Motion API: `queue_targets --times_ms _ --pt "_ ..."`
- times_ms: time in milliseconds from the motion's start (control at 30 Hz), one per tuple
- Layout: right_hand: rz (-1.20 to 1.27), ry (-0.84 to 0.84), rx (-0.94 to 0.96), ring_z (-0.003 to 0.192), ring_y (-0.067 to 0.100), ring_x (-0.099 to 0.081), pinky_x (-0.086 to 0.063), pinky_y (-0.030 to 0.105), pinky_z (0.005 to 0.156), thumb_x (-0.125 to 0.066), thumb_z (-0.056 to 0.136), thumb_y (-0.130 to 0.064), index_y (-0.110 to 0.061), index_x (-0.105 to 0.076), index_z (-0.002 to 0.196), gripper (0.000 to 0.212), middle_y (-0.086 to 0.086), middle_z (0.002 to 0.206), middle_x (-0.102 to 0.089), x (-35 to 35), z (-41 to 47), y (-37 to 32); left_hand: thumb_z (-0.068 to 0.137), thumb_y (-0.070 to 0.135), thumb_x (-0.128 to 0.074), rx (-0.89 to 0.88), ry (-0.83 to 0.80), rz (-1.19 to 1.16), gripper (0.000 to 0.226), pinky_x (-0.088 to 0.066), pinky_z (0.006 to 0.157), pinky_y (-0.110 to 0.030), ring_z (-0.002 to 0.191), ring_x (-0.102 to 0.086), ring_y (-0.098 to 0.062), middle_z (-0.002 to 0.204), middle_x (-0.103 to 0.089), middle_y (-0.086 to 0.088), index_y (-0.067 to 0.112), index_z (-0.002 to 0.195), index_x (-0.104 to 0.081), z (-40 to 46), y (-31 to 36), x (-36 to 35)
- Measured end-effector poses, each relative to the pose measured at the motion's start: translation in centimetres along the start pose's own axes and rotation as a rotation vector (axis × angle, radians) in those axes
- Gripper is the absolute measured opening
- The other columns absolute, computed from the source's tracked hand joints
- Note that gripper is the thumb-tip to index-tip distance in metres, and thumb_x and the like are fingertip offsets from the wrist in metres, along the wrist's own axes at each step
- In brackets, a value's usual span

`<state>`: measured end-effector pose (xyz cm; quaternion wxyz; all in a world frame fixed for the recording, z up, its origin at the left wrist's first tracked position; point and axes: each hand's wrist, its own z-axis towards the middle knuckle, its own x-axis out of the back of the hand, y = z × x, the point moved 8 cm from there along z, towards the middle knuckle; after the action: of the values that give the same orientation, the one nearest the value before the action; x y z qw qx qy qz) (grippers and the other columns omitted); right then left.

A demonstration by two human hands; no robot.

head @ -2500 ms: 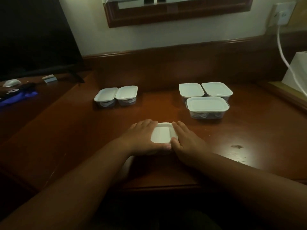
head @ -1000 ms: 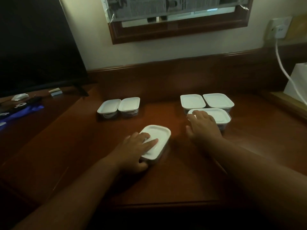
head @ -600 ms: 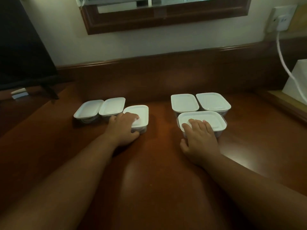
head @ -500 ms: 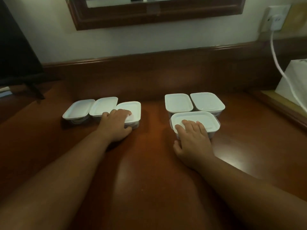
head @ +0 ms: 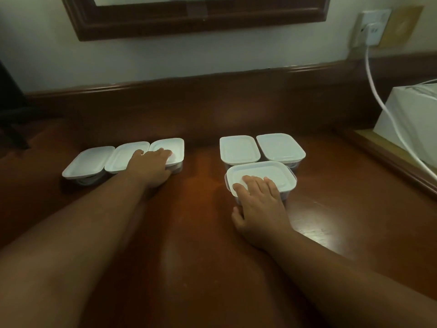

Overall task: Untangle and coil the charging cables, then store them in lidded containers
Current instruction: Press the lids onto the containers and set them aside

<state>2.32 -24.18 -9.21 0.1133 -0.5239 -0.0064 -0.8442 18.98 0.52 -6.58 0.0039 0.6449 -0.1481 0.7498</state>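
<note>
- Two bare arms reach from the near edge of the brown bench point(head: 194, 233) toward its back edge.
- The right hand point(head: 260, 204) lies flat with its fingers straight. The fingers rest on the lid of the front box point(head: 279, 175) and the thumb sits on the bench beside it. It holds nothing.
- The front box is a small see-through box with a white lid. It sits toward the right side of the bench, just in front of two more boxes.
- The left hand point(head: 149, 168) rests on top of the third box point(head: 171, 149), with the fingers spread over the lid. They lie flat enough that it does not seem to grip anything.
- The third box is the right end of a row of three on the left side of the bench. The middle box point(head: 123, 157) touches it, and the end box point(head: 82, 164) touches that one.
- Behind the front box stand the back left box point(head: 238, 149) and the back right box point(head: 280, 146), side by side and touching.
- All six lids are on. What is inside is too dark to see.
- A white carton point(head: 411, 119) sits at the right edge.
- A white cord point(head: 378, 95) hangs from a wall plug point(head: 373, 31) above the back right corner.
- A dark wooden frame point(head: 196, 24) hangs on the wall.
</note>
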Motion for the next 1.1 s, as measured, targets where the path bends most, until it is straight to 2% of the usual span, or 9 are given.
queue_targets --times_ms 133,200,300,467,567,633,767,900,1100 --pt "-0.004 0.009 0.0 0.124 0.032 -0.056 -0.033 0.053 0.111 -0.056 0.08 -0.041 -0.021 -0.06 0.122 0.046 0.01 0.133 -0.061 0.1 0.0 0.0 0.09 0.048 -0.054 -0.04 -0.008 -0.058 0.073 -0.012 0.119 -0.051 0.15 -0.022 -0.021 0.164 -0.021 -0.003 0.026 0.154 -0.027 -0.8 1.9 1.6" --pt "-0.004 0.006 0.001 0.124 0.031 -0.056 -0.032 0.052 0.112 -0.057 0.08 -0.041 -0.022 -0.06 0.122 0.046 0.01 0.133 -0.061 0.1 0.0 0.0 0.084 0.051 -0.056 -0.134 0.106 -0.209 0.075 -0.024 0.116 -0.048 0.146 -0.031 -0.021 0.159 -0.034 0.0 0.027 0.151 -0.035 -2.3 4.6 3.7" --pt "0.029 -0.005 0.046 0.124 0.029 -0.055 -0.032 0.049 0.113 -0.057 0.082 -0.04 -0.022 -0.059 0.121 0.043 0.007 0.133 -0.061 0.5 -0.1 -0.4 0.078 0.046 -0.056 -0.344 0.04 -0.483 0.071 -0.035 0.116 -0.042 0.141 -0.04 -0.019 0.153 -0.043 0.003 0.03 0.146 -0.043 -5.2 10.0 5.2" --pt "0.306 -0.06 0.229 0.113 0.019 -0.058 -0.041 0.031 0.102 -0.065 0.086 -0.036 -0.02 -0.061 0.118 0.037 0.001 0.123 -0.065 1.8 -0.8 -1.9 0.075 0.041 -0.066 -0.652 -0.108 -0.386 0.09 -0.02 0.121 -0.037 0.149 -0.023 -0.012 0.163 -0.026 0.008 0.034 0.155 -0.025 -9.7 15.9 5.4" --pt "0.45 -0.077 0.261 0.102 0.021 -0.06 -0.04 0.023 0.094 -0.06 0.086 -0.029 -0.013 -0.063 0.108 0.027 0.006 0.112 -0.068 2.7 -1.3 -2.6 0.075 0.048 -0.067 -0.606 -0.131 -0.438 0.097 -0.035 0.109 -0.033 0.132 -0.046 -0.017 0.153 -0.044 0.007 0.038 0.157 -0.016 -11.4 15.6 5.1" --pt "0.434 0.012 0.281 0.096 0.024 -0.063 -0.036 0.027 0.106 -0.057 0.083 -0.022 -0.011 -0.064 0.099 0.021 0.009 0.104 -0.07 3.3 -1.6 -2.8 0.075 0.05 -0.065 -0.566 -0.055 -0.426 0.093 -0.042 0.1 -0.031 0.122 -0.055 -0.017 0.145 -0.054 0.006 0.036 0.156 -0.022 -12.5 14.4 5.0" --pt "0.381 0.043 0.214 0.104 0.027 -0.059 -0.014 0.021 0.113 -0.053 0.081 -0.015 -0.013 -0.062 0.097 0.019 0.008 0.106 -0.066 3.3 -1.1 -2.2 0.081 0.059 -0.061 -0.481 -0.012 -0.281 0.081 -0.031 0.109 -0.035 0.14 -0.039 -0.013 0.155 -0.041 0.011 0.036 0.153 -0.03 -14.8 11.8 5.0" --pt "0.309 -0.127 0.087 0.121 0.014 -0.049 -0.015 0.034 0.121 -0.054 0.089 -0.021 -0.023 -0.055 0.119 0.03 -0.004 0.124 -0.057 1.8 0.5 -2.2 0.079 0.072 -0.052 -0.321 -0.042 -0.273 0.08 -0.033 0.109 -0.041 0.135 -0.032 -0.013 0.151 -0.038 0.013 0.039 0.149 -0.035 -17.0 8.4 3.8" --pt "0.051 -0.256 -0.005 0.15 0.025 -0.017 -0.013 0.046 0.122 -0.054 0.091 -0.032 -0.019 -0.021 0.154 0.072 0.006 0.161 -0.024 -0.7 5.3 -2.0 0.075 0.084 -0.032 -0.22 0.001 -0.228 0.085 -0.042 0.101 -0.04 0.127 -0.035 -0.017 0.14 -0.044 0.009 0.043 0.149 -0.034 -18.9 5.2 3.0"
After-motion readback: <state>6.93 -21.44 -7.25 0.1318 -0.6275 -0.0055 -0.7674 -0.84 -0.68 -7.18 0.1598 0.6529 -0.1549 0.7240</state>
